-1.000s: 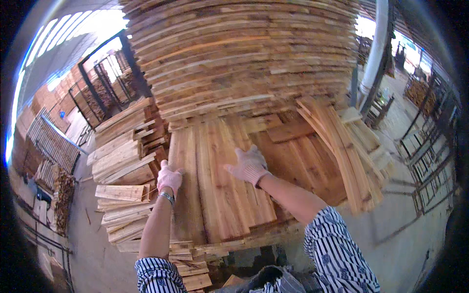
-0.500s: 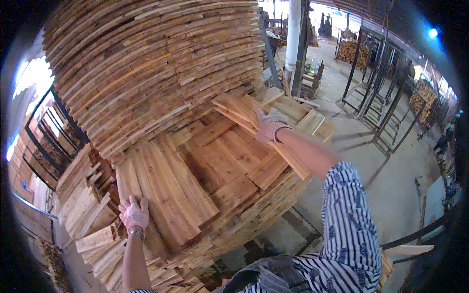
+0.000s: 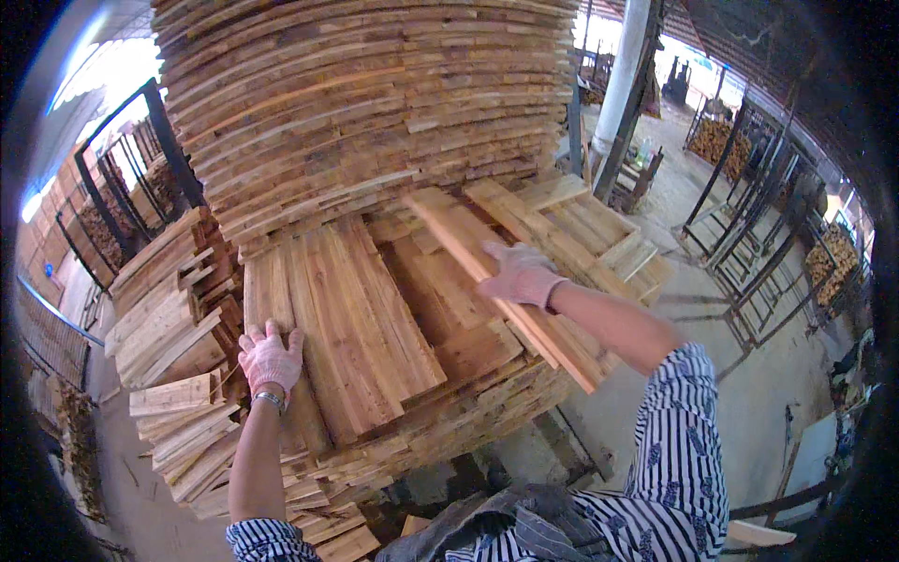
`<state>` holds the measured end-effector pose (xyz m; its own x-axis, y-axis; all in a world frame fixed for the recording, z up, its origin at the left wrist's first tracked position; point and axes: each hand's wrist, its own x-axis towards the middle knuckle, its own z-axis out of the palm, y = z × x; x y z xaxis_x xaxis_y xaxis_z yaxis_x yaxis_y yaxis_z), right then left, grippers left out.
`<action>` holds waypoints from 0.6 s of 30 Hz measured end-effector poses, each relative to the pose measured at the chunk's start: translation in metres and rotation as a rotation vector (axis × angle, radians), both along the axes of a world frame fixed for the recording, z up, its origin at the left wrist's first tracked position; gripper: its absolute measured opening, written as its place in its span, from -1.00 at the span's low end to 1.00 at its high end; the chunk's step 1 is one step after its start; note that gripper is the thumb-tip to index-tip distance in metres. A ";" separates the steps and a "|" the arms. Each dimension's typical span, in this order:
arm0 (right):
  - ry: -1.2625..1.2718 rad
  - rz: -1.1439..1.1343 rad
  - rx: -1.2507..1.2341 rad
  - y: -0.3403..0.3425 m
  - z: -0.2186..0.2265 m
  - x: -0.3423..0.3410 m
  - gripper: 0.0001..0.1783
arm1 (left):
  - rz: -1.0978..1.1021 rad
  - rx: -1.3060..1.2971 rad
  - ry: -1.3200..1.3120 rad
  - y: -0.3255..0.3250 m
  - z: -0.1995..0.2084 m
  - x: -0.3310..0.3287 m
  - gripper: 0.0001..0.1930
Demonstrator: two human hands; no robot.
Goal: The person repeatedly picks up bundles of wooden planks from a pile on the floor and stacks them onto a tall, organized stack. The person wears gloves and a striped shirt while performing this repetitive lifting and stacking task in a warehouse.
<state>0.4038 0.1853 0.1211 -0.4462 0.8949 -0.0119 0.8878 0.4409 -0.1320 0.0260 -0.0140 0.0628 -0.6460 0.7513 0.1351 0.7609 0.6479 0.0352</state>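
My left hand (image 3: 271,361), in a pale pinkish glove, lies with fingers spread on the left edge of a row of planks (image 3: 332,323) laid side by side on the stack. Farther right, my gloved right hand (image 3: 521,275) is closed around the edge of a long wooden plank (image 3: 449,230), which slants from the far side of the stack to its near right edge. Under the hand another board runs alongside, partly hidden. Just beyond lies a loose plank (image 3: 538,225). Between the row and the held plank, a lower layer of boards (image 3: 433,281) shows.
A tall wall of stacked boards (image 3: 375,103) rises behind the work surface. Short offcuts (image 3: 178,328) are piled on the left. At the right stand a white post (image 3: 620,80) and black metal racks (image 3: 749,206) on a concrete floor (image 3: 698,300).
The view has shifted, so the stack sits farther right in the picture. The plank in my right hand has separated from the one beyond it. My left hand stays on the row's left edge.
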 end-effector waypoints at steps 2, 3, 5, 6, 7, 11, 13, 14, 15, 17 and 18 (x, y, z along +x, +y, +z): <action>-0.061 0.032 -0.089 -0.017 -0.014 -0.025 -0.17 | -0.033 0.027 0.013 0.011 -0.009 0.006 -0.34; -0.067 0.067 -0.137 -0.017 -0.029 -0.043 -0.21 | -0.045 -0.003 0.004 0.014 -0.002 0.013 -0.34; 0.004 0.014 -0.080 -0.032 -0.037 -0.080 -0.25 | -0.033 -0.012 0.029 0.014 -0.007 0.006 -0.33; 0.081 -0.018 -0.103 -0.037 -0.038 -0.096 -0.22 | -0.017 -0.012 0.031 0.013 -0.007 0.005 -0.33; 0.117 0.037 -0.128 -0.032 -0.040 -0.096 -0.21 | -0.020 -0.054 -0.010 0.010 0.000 0.004 -0.30; 0.008 -0.013 -0.048 -0.010 -0.005 -0.073 -0.19 | 0.023 -0.036 0.021 0.001 -0.004 -0.002 -0.27; -0.015 -0.097 0.020 0.034 -0.025 -0.040 -0.24 | -0.022 -0.032 -0.032 0.012 0.001 0.015 -0.27; -0.017 -0.141 0.049 0.048 -0.035 -0.031 -0.26 | -0.047 -0.035 -0.048 0.018 0.003 0.018 -0.26; -0.098 -0.078 -0.132 0.033 -0.020 -0.044 -0.26 | -0.021 -0.028 -0.024 0.015 0.000 0.015 -0.26; 0.006 -0.102 -0.030 0.037 -0.073 -0.072 -0.25 | 0.000 -0.040 -0.018 0.012 0.004 0.012 -0.25; 0.050 -0.162 -0.035 0.033 -0.082 -0.075 -0.24 | 0.004 -0.067 -0.017 0.009 0.002 0.011 -0.25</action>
